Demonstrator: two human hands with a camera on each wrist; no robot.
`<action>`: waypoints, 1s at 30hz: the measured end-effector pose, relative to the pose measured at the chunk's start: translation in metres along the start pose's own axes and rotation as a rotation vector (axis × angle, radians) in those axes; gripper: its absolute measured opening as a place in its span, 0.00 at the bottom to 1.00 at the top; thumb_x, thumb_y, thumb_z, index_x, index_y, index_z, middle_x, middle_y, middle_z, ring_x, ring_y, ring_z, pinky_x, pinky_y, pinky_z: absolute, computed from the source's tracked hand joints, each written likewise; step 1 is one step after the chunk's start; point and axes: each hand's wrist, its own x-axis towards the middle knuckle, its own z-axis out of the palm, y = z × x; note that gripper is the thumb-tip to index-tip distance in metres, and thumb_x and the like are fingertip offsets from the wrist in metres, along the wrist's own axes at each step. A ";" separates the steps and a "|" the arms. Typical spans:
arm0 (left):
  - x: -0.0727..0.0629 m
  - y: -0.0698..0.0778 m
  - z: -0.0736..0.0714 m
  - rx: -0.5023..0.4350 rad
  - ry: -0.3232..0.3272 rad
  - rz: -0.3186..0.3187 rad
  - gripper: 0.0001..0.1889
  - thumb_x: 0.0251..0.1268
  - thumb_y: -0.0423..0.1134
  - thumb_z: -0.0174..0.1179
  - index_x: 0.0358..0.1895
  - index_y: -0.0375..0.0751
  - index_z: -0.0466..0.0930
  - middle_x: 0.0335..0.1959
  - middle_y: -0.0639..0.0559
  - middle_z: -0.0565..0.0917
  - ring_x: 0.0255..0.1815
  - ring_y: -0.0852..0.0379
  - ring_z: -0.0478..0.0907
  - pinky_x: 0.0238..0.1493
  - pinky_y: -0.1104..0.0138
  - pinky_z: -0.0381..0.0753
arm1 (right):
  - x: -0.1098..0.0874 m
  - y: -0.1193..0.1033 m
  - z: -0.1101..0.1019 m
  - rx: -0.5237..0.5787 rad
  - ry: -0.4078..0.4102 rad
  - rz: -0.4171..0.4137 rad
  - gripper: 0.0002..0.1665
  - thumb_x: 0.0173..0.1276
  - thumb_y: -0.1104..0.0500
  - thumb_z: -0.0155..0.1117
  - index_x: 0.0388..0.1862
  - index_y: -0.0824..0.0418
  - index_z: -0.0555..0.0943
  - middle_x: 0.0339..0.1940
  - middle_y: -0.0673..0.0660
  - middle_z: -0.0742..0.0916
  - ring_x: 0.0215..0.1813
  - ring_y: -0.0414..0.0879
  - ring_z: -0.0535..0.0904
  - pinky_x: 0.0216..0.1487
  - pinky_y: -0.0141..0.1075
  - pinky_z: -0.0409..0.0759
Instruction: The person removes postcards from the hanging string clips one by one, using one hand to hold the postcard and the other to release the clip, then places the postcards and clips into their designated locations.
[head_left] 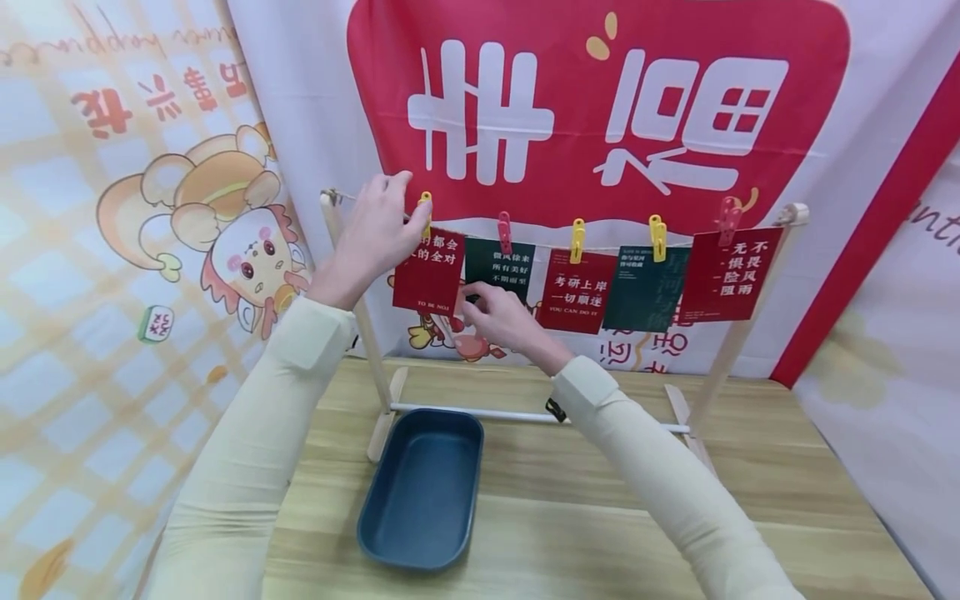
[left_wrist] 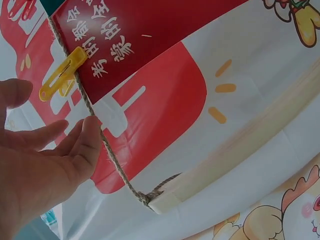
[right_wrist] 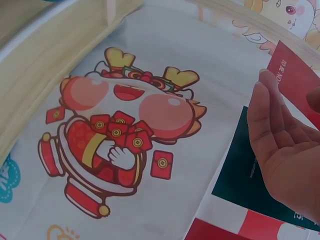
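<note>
At the left end of a twine line [left_wrist: 116, 162], a red card [head_left: 426, 279] hangs from a yellow clothespin [left_wrist: 64, 74]. My left hand [head_left: 381, 229] is raised beside that clothespin, its fingers loosely bent and apart from it in the left wrist view. The fingertips there are close to the twine; whether they touch it I cannot tell. My right hand [head_left: 504, 315] is at the red card's lower right corner, in front of a green card [head_left: 517, 260]. In the right wrist view its fingers [right_wrist: 265, 115] extend alongside the red card's edge, without a visible grip.
A pink clothespin [head_left: 505, 233] holds the green card. Further right hang a red card [head_left: 573, 312], a green card [head_left: 645, 292] and another red card [head_left: 723, 283], all clipped. The wooden frame [head_left: 727, 358] stands on the table behind a blue tray [head_left: 367, 533].
</note>
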 end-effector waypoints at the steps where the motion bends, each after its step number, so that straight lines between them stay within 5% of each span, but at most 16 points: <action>1: 0.002 0.001 0.000 0.007 -0.012 -0.005 0.37 0.69 0.54 0.55 0.76 0.44 0.55 0.69 0.41 0.68 0.65 0.46 0.68 0.65 0.50 0.75 | 0.002 0.000 0.000 0.008 -0.005 -0.005 0.24 0.76 0.50 0.53 0.67 0.54 0.70 0.34 0.52 0.85 0.29 0.46 0.83 0.29 0.35 0.81; 9: 0.010 0.007 -0.002 0.065 -0.121 -0.037 0.34 0.70 0.52 0.53 0.75 0.43 0.58 0.69 0.41 0.67 0.66 0.44 0.65 0.68 0.49 0.71 | 0.010 -0.003 0.008 0.104 -0.026 -0.011 0.26 0.76 0.49 0.52 0.69 0.56 0.67 0.37 0.54 0.87 0.29 0.45 0.85 0.34 0.34 0.83; 18: 0.014 0.006 -0.010 0.095 -0.214 0.034 0.26 0.66 0.48 0.60 0.62 0.38 0.71 0.55 0.41 0.78 0.54 0.46 0.75 0.56 0.53 0.82 | 0.014 -0.002 0.011 0.256 -0.037 0.030 0.27 0.77 0.50 0.51 0.70 0.58 0.67 0.43 0.63 0.87 0.35 0.57 0.87 0.32 0.35 0.85; 30: 0.019 0.003 -0.011 0.072 -0.230 0.053 0.26 0.66 0.47 0.61 0.63 0.39 0.72 0.54 0.41 0.81 0.48 0.47 0.79 0.52 0.55 0.84 | 0.015 -0.005 0.014 0.366 -0.001 0.036 0.21 0.76 0.50 0.53 0.63 0.58 0.72 0.40 0.59 0.87 0.39 0.56 0.87 0.38 0.40 0.87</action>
